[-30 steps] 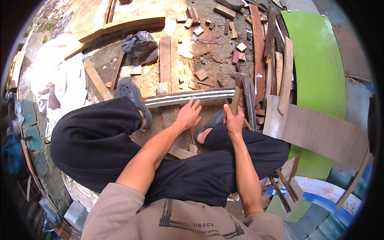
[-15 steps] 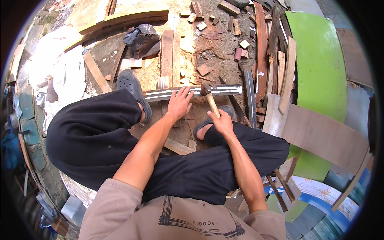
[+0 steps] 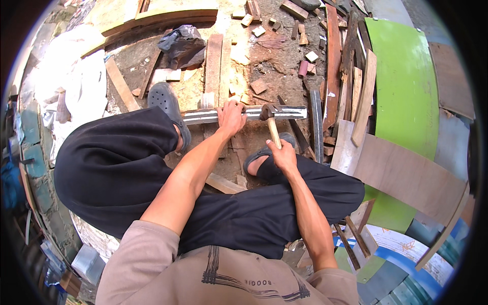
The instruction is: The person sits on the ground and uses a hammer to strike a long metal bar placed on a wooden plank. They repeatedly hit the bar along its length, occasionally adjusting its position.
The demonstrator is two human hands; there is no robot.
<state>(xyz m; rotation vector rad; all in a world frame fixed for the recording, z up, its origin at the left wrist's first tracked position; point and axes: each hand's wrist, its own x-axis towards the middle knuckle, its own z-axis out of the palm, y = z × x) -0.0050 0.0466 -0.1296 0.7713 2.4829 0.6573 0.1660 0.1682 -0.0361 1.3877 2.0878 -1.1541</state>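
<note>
A narrow dark board with white stripes (image 3: pixel 201 117) lies crosswise in front of me, between my shoes. My left hand (image 3: pixel 232 118) is closed over its middle, fingers curled across the far edge. My right hand (image 3: pixel 282 154) grips the pale wooden handle of a hammer (image 3: pixel 274 132). The hammer's rusty head is at the board's right part; I cannot tell whether it touches. Two upright wooden pieces (image 3: pixel 213 66) stretch away from the board on the far side.
Small wood offcuts (image 3: pixel 258 31) are scattered beyond the board. A crumpled dark plastic bag (image 3: pixel 184 48) lies far left. Long planks (image 3: pixel 332 66) and a green sheet (image 3: pixel 406 81) are at the right. My grey clogs (image 3: pixel 165 101) flank the work.
My left hand has shifted slightly right along the board, and its spread fingers have curled. The hammer head has moved slightly right, still in my right hand.
</note>
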